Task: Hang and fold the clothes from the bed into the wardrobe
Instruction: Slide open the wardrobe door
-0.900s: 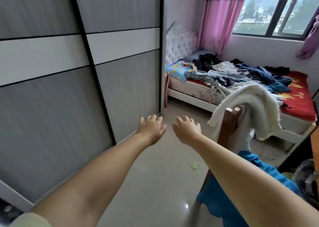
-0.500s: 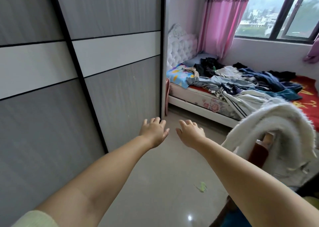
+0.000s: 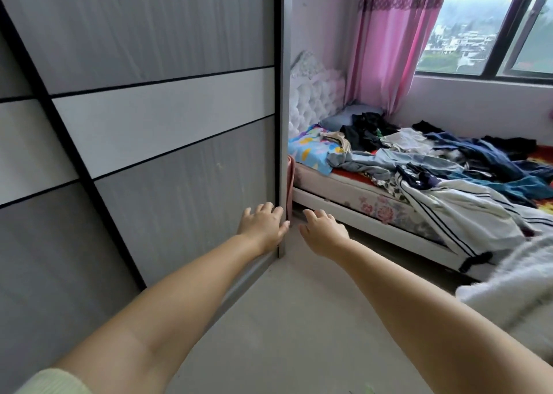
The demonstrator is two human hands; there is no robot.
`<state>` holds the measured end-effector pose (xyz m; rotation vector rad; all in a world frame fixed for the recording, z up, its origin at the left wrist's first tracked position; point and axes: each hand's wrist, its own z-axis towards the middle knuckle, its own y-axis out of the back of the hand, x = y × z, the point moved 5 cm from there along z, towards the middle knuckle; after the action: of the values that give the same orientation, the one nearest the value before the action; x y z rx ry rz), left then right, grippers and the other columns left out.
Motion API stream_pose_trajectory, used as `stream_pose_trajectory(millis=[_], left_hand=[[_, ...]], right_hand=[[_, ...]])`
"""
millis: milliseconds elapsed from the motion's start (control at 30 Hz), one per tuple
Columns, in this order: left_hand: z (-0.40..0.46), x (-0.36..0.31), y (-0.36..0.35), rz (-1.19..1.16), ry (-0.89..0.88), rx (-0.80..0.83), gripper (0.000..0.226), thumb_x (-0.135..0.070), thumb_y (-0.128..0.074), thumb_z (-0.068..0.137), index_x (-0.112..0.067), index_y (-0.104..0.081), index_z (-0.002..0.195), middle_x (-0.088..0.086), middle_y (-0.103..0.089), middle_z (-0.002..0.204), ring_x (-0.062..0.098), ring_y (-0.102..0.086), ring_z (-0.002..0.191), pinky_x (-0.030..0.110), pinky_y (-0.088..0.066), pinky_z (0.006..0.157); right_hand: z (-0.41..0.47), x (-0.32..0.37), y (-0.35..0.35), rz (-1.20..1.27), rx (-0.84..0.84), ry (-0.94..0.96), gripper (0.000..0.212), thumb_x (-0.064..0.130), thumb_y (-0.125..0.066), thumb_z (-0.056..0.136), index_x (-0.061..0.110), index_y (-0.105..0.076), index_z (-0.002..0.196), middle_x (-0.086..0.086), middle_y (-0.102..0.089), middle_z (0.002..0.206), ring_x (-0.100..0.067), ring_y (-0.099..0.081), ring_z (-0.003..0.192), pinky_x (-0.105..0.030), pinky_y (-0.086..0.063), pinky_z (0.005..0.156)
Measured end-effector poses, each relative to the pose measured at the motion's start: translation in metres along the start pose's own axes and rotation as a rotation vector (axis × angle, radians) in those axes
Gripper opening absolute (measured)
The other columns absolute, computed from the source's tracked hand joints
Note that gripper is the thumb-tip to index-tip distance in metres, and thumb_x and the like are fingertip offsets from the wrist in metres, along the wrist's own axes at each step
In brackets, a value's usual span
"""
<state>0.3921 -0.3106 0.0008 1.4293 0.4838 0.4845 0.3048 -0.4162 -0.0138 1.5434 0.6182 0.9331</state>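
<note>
Both arms reach forward toward the wardrobe (image 3: 167, 142), which fills the left part of the view with its grey and white sliding doors closed. The left hand (image 3: 263, 226) is at the right edge of the wardrobe door, low down, with the fingers spread and relaxed; the fingertips seem to touch the door edge, but I cannot tell this for sure. It holds nothing. The right hand (image 3: 324, 230) is just beside the left hand, on the side away from the wardrobe, over the floor (image 3: 299, 319). Its fingers are loosely bent, not closed, and it also holds nothing.

The clothes (image 3: 434, 157) lie in a mixed pile on the bed (image 3: 368, 226), which stands behind the right edge of the wardrobe, with its white tufted headboard (image 3: 317, 94) next to the wardrobe side. In the pile there are dark blue and black pieces, a light blue piece, and a white garment with dark stripes (image 3: 466, 211) that hangs over the front edge of the bed. A colourful patterned cloth (image 3: 311, 151) lies at the end of the bed nearest to the wardrobe.

A pink curtain (image 3: 389, 43) hangs beyond the headboard, beside the window (image 3: 490, 25). A white fluffy textile (image 3: 508, 292) shows far from the wardrobe, in front of the bed.
</note>
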Motion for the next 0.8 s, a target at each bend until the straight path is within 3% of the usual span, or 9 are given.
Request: stream_pose_trajectory(millis=[233,500,800], left_hand=[[0.152,0.027,0.011,-0.001,0.109,-0.067,0.046,-0.044,-0.031,0.099,-0.016,-0.044,0.133,0.007,-0.046,0.136,0.025,-0.042,0.128,0.038,-0.032,0.102],[0.261,0.064,0.007,0.041,0.165,-0.039,0.048,-0.045,-0.030,0.099,-0.017,-0.042,0.136,0.007,-0.045,0.139,0.024,-0.039,0.131,0.039,-0.031,0.104],[0.401,0.123,0.009,0.107,0.079,-0.068,0.047,-0.043,-0.030,0.100,-0.015,-0.040,0.136,0.009,-0.042,0.140,0.025,-0.037,0.131,0.041,-0.029,0.106]], right_hand=[[0.159,-0.026,0.035,0.023,0.011,0.071,0.044,0.041,-0.032,0.101,0.017,-0.037,0.137,-0.013,-0.042,0.139,-0.033,-0.039,0.129,-0.045,-0.040,0.098],[0.280,-0.028,0.032,0.181,0.055,0.092,0.048,0.042,-0.032,0.101,0.018,-0.034,0.142,-0.013,-0.043,0.139,-0.034,-0.041,0.128,-0.045,-0.042,0.097],[0.428,-0.003,0.038,0.202,0.030,0.134,0.050,0.042,-0.031,0.102,0.016,-0.030,0.145,-0.016,-0.039,0.144,-0.033,-0.042,0.129,-0.046,-0.042,0.101]])
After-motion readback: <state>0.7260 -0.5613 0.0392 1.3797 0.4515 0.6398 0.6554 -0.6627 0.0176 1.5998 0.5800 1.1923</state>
